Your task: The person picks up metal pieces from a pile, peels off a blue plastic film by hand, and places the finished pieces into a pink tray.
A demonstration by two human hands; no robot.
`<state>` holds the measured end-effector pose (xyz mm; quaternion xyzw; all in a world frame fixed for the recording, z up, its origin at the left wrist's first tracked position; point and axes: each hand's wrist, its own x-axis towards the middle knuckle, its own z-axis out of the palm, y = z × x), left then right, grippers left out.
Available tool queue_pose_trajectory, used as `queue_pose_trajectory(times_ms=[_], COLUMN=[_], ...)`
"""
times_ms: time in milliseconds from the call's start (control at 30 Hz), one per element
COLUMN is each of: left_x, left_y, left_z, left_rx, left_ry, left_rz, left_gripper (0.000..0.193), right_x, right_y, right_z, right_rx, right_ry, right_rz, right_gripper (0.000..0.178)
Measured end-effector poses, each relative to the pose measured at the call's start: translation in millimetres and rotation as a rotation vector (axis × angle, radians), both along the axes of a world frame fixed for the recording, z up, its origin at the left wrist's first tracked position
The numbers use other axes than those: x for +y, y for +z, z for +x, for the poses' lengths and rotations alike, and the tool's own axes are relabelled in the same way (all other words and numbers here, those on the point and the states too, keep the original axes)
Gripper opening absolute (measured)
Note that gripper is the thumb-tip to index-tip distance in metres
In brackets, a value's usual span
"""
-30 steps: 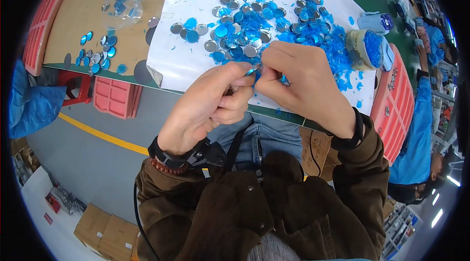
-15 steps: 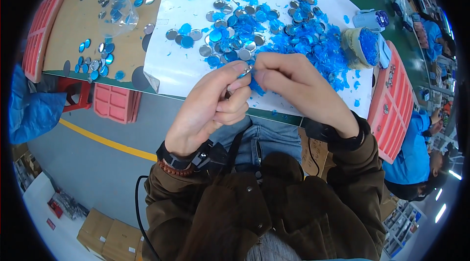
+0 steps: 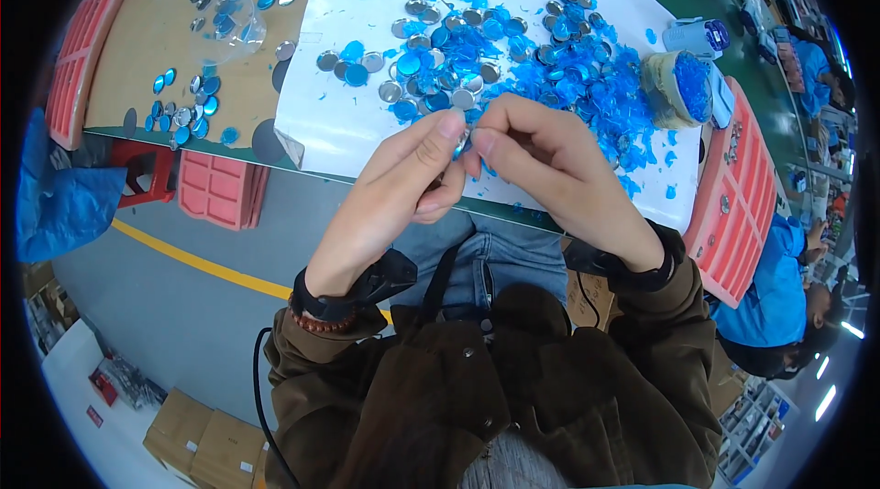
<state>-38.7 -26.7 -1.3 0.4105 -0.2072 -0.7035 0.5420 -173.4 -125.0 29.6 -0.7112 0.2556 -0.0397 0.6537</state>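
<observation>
In the head view, the left hand (image 3: 403, 164) holds a small round metal disc (image 3: 461, 142) in a narrow pinch between thumb and fingers, above the near part of the white sheet (image 3: 344, 136). Compared with 0.5 s ago, the left thumb lies straighter along the disc, and the right hand (image 3: 555, 164) shows a wider hollow between its thumb and bent fingers. Its fingertips are at the disc's right side; I cannot tell whether they pinch any film. The loose silver discs (image 3: 372, 62) and heaped blue film (image 3: 610, 86) beyond the hands lie as before.

The 2 hands work close to the green table's near edge (image 3: 500, 211), and the sheet's near left corner curls up. Open room lies on the sheet to the left of the discs and along its far side. To the right, the heap runs up to a film-filled round tub (image 3: 660, 86), with a pink compartment tray (image 3: 738, 214) beside the table's right edge. To the left, brown cardboard (image 3: 119, 109) carries more discs and a clear plastic cup (image 3: 247, 26).
</observation>
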Motion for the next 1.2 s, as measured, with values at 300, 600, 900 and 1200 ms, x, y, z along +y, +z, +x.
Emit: queue_pose_trajectory(times_ms=[300, 600, 900, 1200], left_x=[-1, 4, 3, 7], left_y=[0, -6, -9, -3], left_z=[-1, -2, 7, -25], left_rx=[0.105, 0.251, 0.34, -0.479], left_ry=[0.066, -0.029, -0.132, 0.124], left_rz=[0.08, -0.008, 0.015, -0.074], left_gripper=[0.033, 0.037, 0.039, 0.036], right_x=[13, 6, 3, 12], right_y=[-6, -23, -11, -9], right_z=[8, 11, 6, -4], right_rx=[-0.179, -0.388, -0.318, -0.222], right_ry=[-0.163, -0.11, 0.155, 0.294], right_rz=[-0.545, -0.965, -1.361, -1.483], right_gripper=[0.012, 0.019, 0.027, 0.024])
